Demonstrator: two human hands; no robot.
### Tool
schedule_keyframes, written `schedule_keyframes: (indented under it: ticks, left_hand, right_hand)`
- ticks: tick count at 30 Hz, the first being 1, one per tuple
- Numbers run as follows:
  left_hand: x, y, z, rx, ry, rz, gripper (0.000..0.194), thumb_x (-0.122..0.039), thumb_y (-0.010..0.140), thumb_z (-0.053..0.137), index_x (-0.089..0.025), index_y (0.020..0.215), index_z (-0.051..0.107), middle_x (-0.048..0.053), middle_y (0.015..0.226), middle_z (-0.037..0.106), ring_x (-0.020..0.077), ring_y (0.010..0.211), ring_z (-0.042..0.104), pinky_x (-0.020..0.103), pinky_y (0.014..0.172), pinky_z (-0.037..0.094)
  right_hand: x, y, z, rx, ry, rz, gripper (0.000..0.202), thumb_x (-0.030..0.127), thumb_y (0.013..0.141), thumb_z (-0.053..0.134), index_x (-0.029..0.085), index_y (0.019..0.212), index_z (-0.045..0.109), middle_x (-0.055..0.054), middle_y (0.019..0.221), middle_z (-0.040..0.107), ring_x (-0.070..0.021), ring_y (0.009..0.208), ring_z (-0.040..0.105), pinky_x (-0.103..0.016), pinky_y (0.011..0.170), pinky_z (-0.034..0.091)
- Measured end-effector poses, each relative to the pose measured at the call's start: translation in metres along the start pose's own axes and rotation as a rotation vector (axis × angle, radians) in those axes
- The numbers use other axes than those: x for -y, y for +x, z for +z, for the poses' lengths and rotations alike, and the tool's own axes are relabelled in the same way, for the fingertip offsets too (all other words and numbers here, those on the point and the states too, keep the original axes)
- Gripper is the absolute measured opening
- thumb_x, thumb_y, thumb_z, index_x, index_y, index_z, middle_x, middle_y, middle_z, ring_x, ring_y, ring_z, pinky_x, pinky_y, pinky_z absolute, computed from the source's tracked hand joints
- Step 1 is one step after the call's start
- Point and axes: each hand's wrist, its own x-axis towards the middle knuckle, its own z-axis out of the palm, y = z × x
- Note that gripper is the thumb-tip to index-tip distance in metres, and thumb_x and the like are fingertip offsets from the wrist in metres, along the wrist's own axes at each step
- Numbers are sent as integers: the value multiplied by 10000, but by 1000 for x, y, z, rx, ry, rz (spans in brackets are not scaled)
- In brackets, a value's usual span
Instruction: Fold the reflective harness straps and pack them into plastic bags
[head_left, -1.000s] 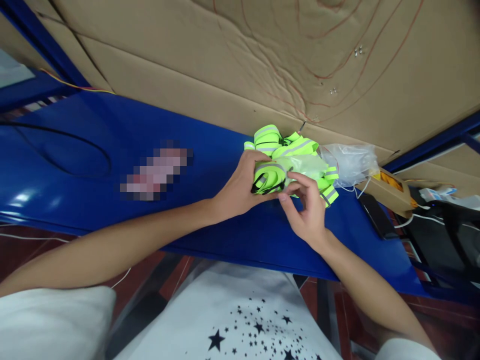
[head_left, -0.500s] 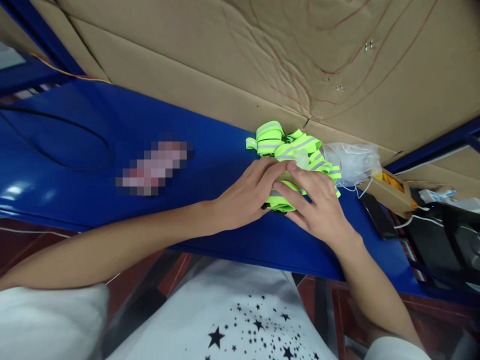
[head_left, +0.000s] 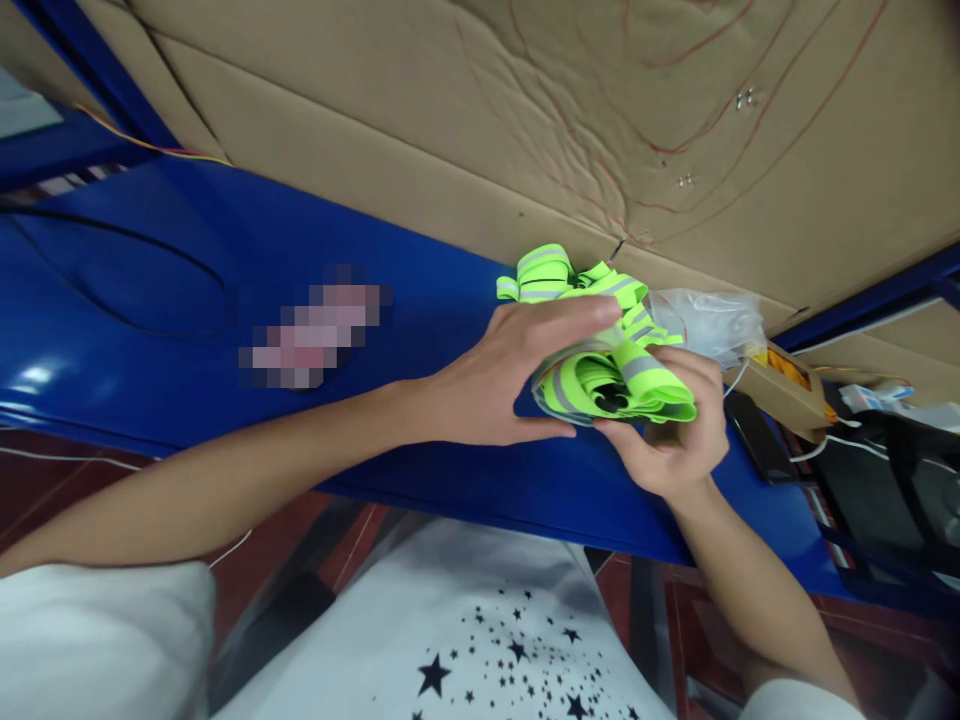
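Observation:
A rolled bundle of neon-yellow reflective strap (head_left: 585,385), with grey stripes and a black piece in its middle, is between my two hands in what looks like clear plastic. My left hand (head_left: 514,370) curves round its left side, thumb below and fingers above. My right hand (head_left: 690,430) grips the right side, where a strap end loops out. Behind my hands, more neon strap (head_left: 544,268) lies coiled and folded on the blue table (head_left: 427,300). A clear plastic bag (head_left: 712,325) lies to the right of that pile.
A blurred pinkish item (head_left: 315,335) lies on the table at left, near a black cable (head_left: 150,235). At right are an open cardboard box (head_left: 784,395) and a dark phone-like object (head_left: 757,440). Brown cardboard (head_left: 375,100) lines the back.
The bundle, earlier mostly hidden under my hands, now shows its coiled side. My right hand has moved right and turned round it, and my left hand has opened wider.

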Motion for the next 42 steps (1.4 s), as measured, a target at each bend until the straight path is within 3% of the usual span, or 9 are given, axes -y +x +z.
schedule_keyframes:
  ticks: [4,8,12,16,23,28,33,37,42]
  left_hand:
    - [1,-2,0,48,-23,-102,848,-457,804,842,-201,1513,453,156,1492,592,301,1378,569,426,1173,416]
    - [-2,-3,-3,106,-20,-104,706,-520,853,780,-218,1442,531,128,1389,678,263,1273,658,371,1092,497]
    - [-14,0,-9,93,5,4,670,-531,849,782,-201,1391,565,133,1337,707,244,1221,691,333,1048,521]
    - [-26,0,-8,136,-107,17,505,-454,896,756,-147,1272,616,126,1204,759,205,1089,739,274,941,548]
    - [-32,7,-11,191,-219,-334,322,-386,936,719,-163,1168,701,50,1049,791,169,951,742,240,832,530]
    - [-35,16,-13,29,-691,-625,309,-423,971,655,-191,1159,739,59,1150,767,208,1081,706,297,933,535]
    - [-13,3,20,-2,-1247,-1060,483,-573,848,762,-197,1150,745,81,1067,780,210,981,723,303,855,569]
    - [4,-11,39,41,-1303,-1165,463,-400,693,923,-174,1072,781,81,1064,789,187,948,723,291,890,551]
    - [6,-8,26,295,-997,-1096,406,-428,715,896,-161,1005,801,72,1022,790,186,912,712,293,842,548]
  right_hand:
    - [1,-3,1,32,46,45,623,475,831,805,246,1366,585,-118,1144,681,-328,1070,669,-507,915,572]
    - [7,6,-4,66,-119,-143,671,382,862,769,227,1468,526,-129,1195,652,-314,1072,656,-485,934,563]
    - [21,15,-16,100,-244,-317,426,366,909,668,219,1308,683,-98,1067,603,-241,891,611,-410,781,531]
    - [24,12,-14,151,-168,-241,359,397,1005,462,252,1135,764,-89,1010,586,-243,906,579,-440,807,473]
    - [7,6,-5,423,50,-35,604,647,1036,309,261,1285,702,-125,1422,564,-349,1282,552,-545,1046,440]
    - [11,14,-13,175,280,257,209,358,919,721,255,1099,697,-76,1076,706,-257,1020,672,-420,890,548]
    - [-4,8,4,270,311,660,266,397,918,733,224,783,583,17,717,569,-134,630,509,-270,571,410]
    - [-24,2,3,415,315,591,334,411,959,679,203,716,582,17,699,525,-129,653,495,-271,610,393]
    - [-35,-1,-29,752,491,487,326,360,1033,564,191,794,706,-32,803,678,-144,747,630,-278,713,492]
